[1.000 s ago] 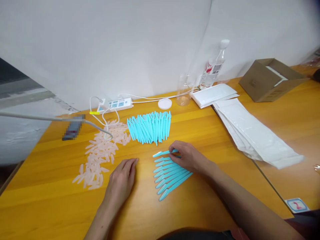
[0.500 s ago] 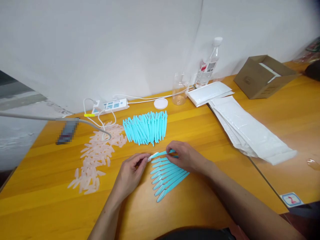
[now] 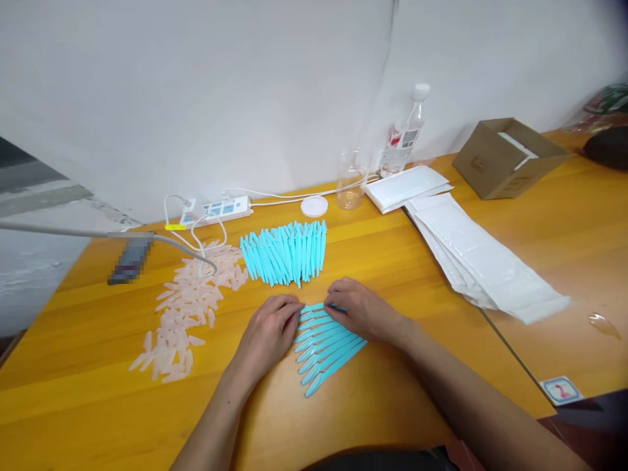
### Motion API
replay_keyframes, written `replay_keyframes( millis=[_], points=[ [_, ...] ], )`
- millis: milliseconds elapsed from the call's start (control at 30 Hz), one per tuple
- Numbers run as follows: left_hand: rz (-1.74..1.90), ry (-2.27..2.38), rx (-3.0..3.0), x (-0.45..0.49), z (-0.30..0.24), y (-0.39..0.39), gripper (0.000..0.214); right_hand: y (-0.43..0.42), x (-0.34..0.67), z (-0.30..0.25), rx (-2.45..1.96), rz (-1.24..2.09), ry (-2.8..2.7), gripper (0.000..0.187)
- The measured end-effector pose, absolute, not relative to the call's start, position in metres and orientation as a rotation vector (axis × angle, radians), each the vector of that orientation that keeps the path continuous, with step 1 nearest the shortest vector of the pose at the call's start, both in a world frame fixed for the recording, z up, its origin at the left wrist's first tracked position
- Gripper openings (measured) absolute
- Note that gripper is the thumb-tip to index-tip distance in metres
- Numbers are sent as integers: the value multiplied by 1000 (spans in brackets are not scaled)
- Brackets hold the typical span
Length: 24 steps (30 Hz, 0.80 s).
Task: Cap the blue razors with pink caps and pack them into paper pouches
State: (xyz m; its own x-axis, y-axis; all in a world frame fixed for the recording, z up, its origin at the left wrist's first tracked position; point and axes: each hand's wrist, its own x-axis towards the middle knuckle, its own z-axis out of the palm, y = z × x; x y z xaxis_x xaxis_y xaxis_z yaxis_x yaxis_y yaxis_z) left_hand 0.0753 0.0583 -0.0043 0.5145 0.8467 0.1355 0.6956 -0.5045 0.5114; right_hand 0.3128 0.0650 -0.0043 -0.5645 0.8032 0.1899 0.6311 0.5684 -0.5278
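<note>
A turquoise eyebrow razor (image 3: 314, 307) lies level at the top of a fanned row of similar razors (image 3: 326, 348), whose tips point left. My left hand (image 3: 269, 327) is closed in a pinch at its tip end, which the fingers hide. On the handle, my right hand (image 3: 360, 309) pinches with thumb and fingers, its palm over the right ends of the upper razors. Behind my hands sits a dense bunch of turquoise razors (image 3: 284, 255). To the left spreads a heap of small translucent caps (image 3: 181, 320).
A power strip (image 3: 228, 208) with white cables, a round white lid (image 3: 314, 207), a clear jar (image 3: 350, 186) and a bottle (image 3: 405, 134) stand along the wall. White plastic sleeves (image 3: 485, 255) and a cardboard box (image 3: 505, 163) are at right, a phone (image 3: 131, 258) at far left.
My left hand has moved right and slightly up along the razor, covering its tip. The razor has come down against the top of the row. The view has shifted slightly.
</note>
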Motion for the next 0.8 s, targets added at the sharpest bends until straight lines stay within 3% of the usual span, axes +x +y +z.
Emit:
replay_keyframes(
  millis=[100, 167, 300, 400, 467, 533, 800],
  points=[
    [551, 1219, 2363, 77, 2, 50, 22, 60, 335, 10, -1243, 529, -2323, 12],
    [587, 1218, 2346, 78, 6, 46, 23, 59, 367, 20, -1426, 332, -2168, 19],
    [612, 1224, 2312, 76, 4, 45, 23, 66, 460, 35, -2063, -216, -1648, 51],
    [622, 1219, 2293, 72, -2, 46, 22, 73, 526, 33, -2472, -113, -1458, 85],
    [626, 1208, 2284, 71, -3, 45, 22, 76, 552, 27, -2567, 204, -1479, 91],
    [626, 1199, 2277, 70, -2, 45, 23, 76, 562, 21, -2589, 300, -1450, 85],
    [631, 1179, 2209, 75, 10, 42, 25, 58, 546, 41, -2383, 43, -1230, 24]
  ],
)
